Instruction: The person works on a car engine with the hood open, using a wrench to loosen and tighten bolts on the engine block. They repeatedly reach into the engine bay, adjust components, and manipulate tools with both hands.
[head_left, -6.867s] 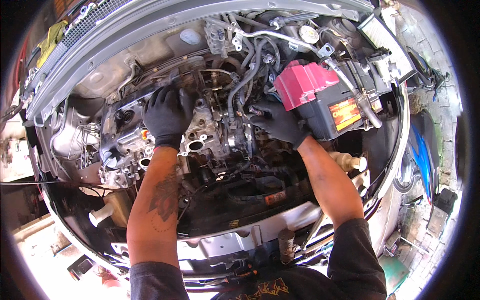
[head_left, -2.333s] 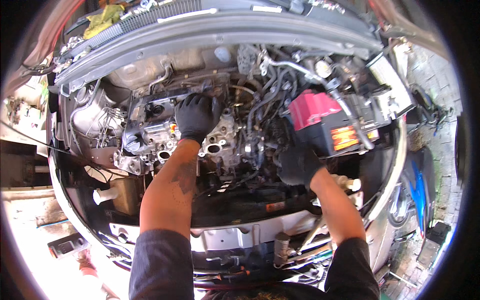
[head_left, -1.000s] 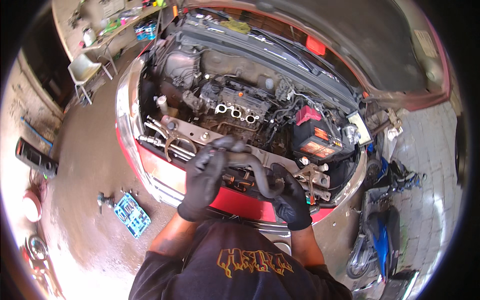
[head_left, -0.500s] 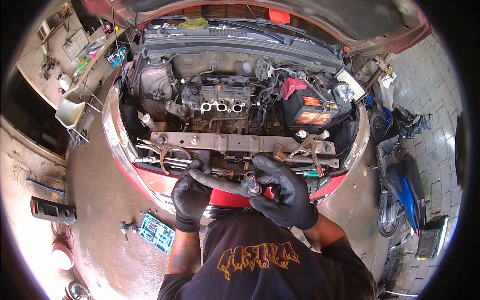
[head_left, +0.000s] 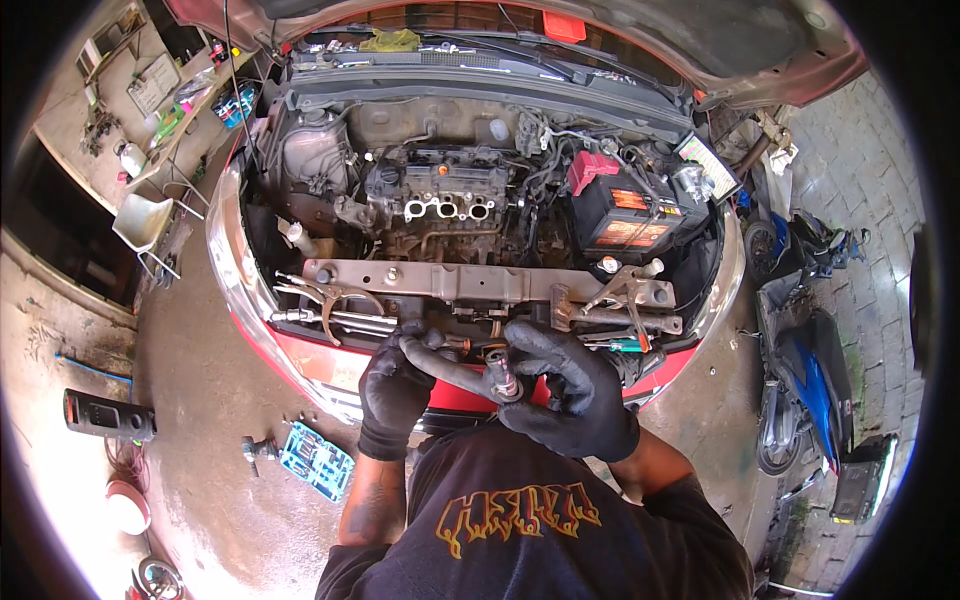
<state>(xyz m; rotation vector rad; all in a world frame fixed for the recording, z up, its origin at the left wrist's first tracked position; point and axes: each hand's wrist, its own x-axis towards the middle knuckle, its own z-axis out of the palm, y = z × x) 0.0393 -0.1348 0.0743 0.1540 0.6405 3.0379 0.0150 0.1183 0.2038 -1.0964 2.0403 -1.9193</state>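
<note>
Just in front of my chest, I hold a curved, dull grey hose [head_left: 450, 374] in both hands. A short, shiny metal cylinder [head_left: 503, 376] stands at its right end; whether it is fixed to the hose I cannot tell. My left hand [head_left: 394, 392], in a black glove, is closed around the left end. In a matching glove, my right hand [head_left: 565, 390] grips the end by the metal cylinder, thumb and fingers curled about it. Beyond them lies the open engine bay, with the engine [head_left: 440, 185] and a metal crossbar [head_left: 470, 284] nearest my hands.
Pliers-like tools [head_left: 335, 305] and more hand tools [head_left: 625, 300] rest along the car's front. A battery [head_left: 635, 215] sits at the bay's right. On the floor at left are a blue tool case [head_left: 316, 461] and a drill [head_left: 259, 449]. A motorcycle [head_left: 808, 385] lies right.
My left hand has shifted slightly right, closer to my right hand, with the hose still held between them. The view has moved a little.
</note>
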